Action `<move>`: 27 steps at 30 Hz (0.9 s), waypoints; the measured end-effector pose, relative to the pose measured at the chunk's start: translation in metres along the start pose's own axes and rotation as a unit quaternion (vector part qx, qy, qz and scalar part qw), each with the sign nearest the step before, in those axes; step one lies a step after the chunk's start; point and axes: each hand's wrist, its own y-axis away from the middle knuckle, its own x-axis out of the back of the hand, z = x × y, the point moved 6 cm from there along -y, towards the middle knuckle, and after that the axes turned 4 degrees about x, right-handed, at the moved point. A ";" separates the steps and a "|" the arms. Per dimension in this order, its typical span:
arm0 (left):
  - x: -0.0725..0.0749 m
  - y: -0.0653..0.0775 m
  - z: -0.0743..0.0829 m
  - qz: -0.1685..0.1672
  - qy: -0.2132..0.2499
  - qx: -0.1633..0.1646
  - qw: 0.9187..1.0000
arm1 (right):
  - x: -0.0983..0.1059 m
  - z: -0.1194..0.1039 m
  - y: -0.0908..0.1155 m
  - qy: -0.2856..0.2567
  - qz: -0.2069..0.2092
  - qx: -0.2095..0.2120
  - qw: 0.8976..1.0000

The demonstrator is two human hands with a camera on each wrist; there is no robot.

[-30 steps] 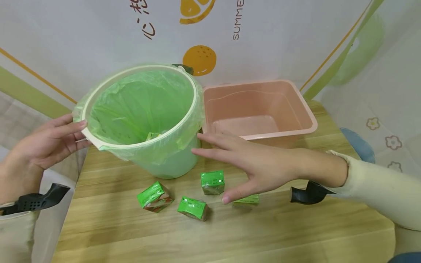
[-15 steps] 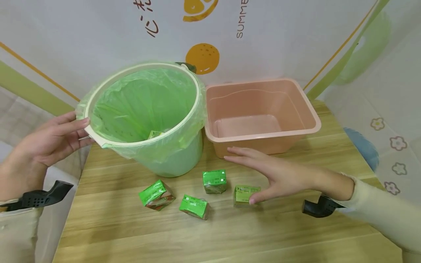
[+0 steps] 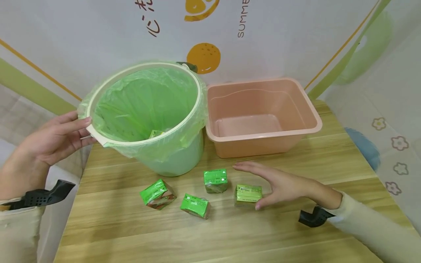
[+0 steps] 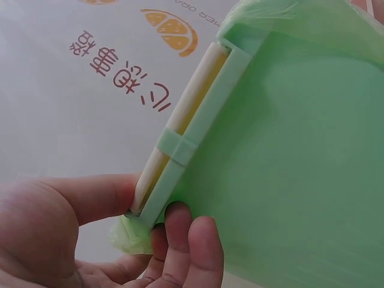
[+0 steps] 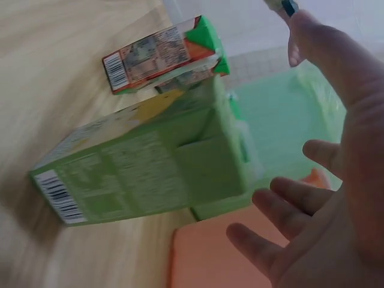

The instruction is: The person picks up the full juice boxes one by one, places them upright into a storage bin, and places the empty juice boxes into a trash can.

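Drawing away from pale-green plastic bucket [image 3: 185, 162], empty right grip [image 3: 284, 184], fingers spread, now hovers beside yellow-green box-shaped paper carton [image 3: 248, 193] on wooden table [image 3: 148, 241], within grasping reach; left grip [image 3: 56, 138] pinches bucket.

"How does the bucket [image 3: 177, 166] look?"
"Smooth plastic with a soft sheen; its liner [image 3: 141, 102] is thin, crinkled, translucent plastic film."
"And the basin [image 3: 256, 146]?"
"Smooth, glossier plastic, brightest along the lip [image 3: 266, 134]."
"The drink cartons [image 3: 215, 177]?"
"Coated paperboard, by the look of it, their tops shiny."
"Beneath them?"
"The tabletop [image 3: 148, 237] shows wood grain under a smooth, satiny finish."
"The sleeves [image 3: 368, 223]?"
"Matt cloth, while the wrist mounts [image 3: 42, 198] look like dull, hard plastic."
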 end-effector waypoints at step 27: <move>0.003 0.000 -0.002 0.001 0.011 -0.005 1.000 | -0.038 0.028 -0.006 -0.171 0.013 0.047 0.984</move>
